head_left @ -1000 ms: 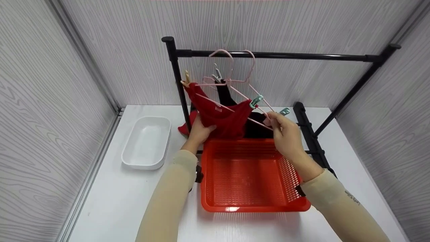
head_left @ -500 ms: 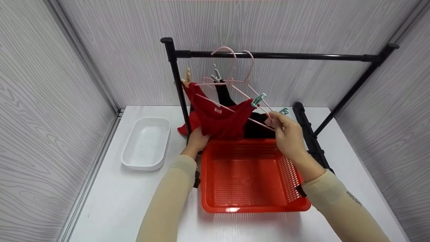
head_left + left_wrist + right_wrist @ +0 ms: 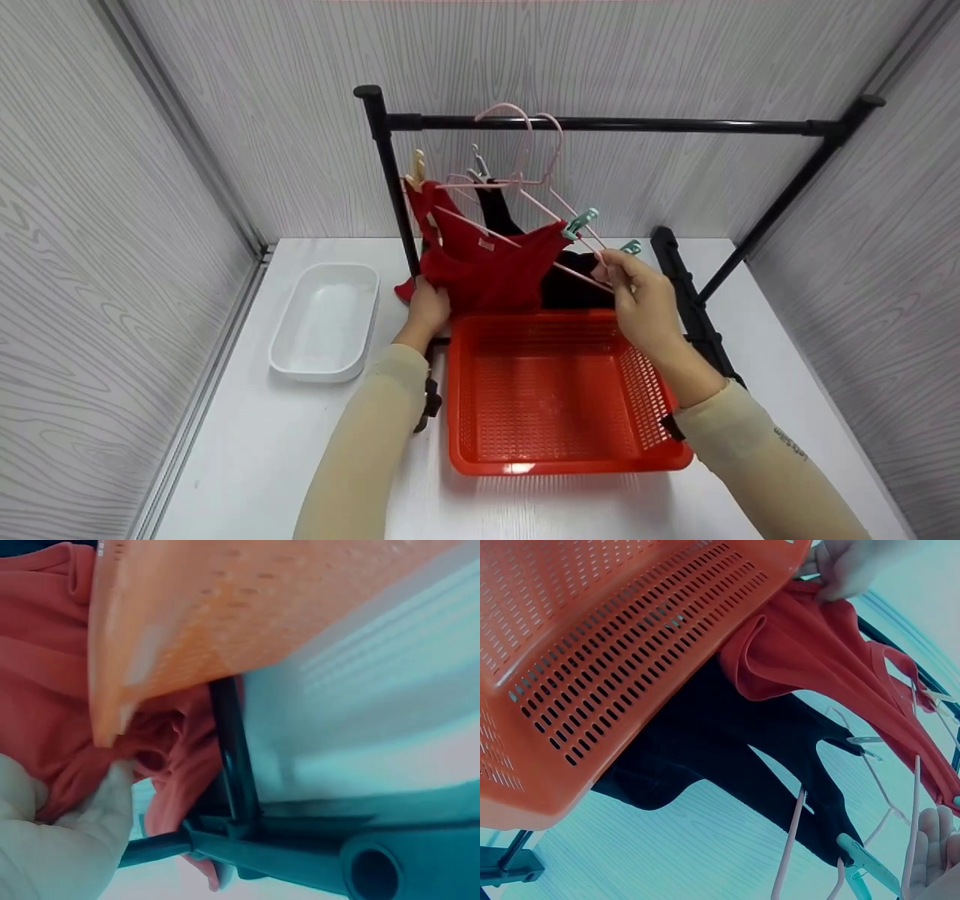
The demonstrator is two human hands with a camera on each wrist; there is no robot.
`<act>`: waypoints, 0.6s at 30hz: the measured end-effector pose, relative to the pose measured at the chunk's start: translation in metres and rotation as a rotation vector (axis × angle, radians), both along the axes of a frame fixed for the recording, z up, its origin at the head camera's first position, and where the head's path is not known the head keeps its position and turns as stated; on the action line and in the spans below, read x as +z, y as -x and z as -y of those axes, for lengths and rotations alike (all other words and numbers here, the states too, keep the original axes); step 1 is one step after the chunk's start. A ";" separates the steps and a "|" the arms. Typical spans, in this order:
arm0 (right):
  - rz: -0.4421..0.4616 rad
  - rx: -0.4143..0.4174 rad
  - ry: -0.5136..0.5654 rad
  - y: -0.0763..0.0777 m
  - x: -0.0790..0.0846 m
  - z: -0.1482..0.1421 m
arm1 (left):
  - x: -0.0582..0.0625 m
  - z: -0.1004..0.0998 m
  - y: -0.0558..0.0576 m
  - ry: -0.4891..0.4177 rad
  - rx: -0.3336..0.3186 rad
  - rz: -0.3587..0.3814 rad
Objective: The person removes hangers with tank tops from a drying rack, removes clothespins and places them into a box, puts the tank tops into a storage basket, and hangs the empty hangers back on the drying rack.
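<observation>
A red tank top (image 3: 495,281) hangs on a pink hanger (image 3: 480,223), with a yellow clothespin (image 3: 418,166) at its left strap and a green clothespin (image 3: 580,223) at its right. My left hand (image 3: 429,306) grips the top's lower left side; in the left wrist view, red cloth bunches between the thumb and fingers of that hand (image 3: 67,832). My right hand (image 3: 646,300) pinches the hanger's right end, below the green clothespin. Behind hangs a black garment (image 3: 727,727) on a second pink hanger, clipped with a grey clothespin (image 3: 478,166) and a green one (image 3: 866,862).
Both hangers hook over the bar of a black rack (image 3: 637,125). A red perforated basket (image 3: 570,466) stands in front of the clothes, between my forearms. On the left is a white tray (image 3: 289,360). Wood-grain walls (image 3: 225,45) enclose the white table (image 3: 247,450).
My left hand has moved left and slightly down along the red top, spreading its left side toward the rack post. The front hanger's hook has shifted a little right. My right hand stays nearly still.
</observation>
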State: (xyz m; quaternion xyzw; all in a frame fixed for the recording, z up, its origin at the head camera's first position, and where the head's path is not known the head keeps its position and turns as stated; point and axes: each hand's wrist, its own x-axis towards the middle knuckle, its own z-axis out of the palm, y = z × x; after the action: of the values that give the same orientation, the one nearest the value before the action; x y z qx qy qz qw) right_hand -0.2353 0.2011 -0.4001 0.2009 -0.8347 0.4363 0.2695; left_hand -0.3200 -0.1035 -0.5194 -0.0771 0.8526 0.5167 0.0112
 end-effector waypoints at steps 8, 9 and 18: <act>-0.027 -0.012 0.017 0.002 -0.003 -0.001 | 0.017 0.000 0.005 -0.504 0.125 -0.014; -0.027 -0.013 0.019 0.002 -0.003 -0.002 | 0.020 0.000 0.005 -0.533 0.135 -0.018; -0.024 -0.036 0.034 0.001 0.001 -0.002 | 0.050 -0.004 0.001 -0.793 0.146 -0.104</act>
State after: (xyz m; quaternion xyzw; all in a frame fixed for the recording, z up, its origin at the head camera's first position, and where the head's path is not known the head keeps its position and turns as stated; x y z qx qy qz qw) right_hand -0.2367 0.2027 -0.3987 0.1867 -0.8274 0.4429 0.2906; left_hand -0.3213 -0.0997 -0.4696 -0.1011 0.5791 0.8080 -0.0396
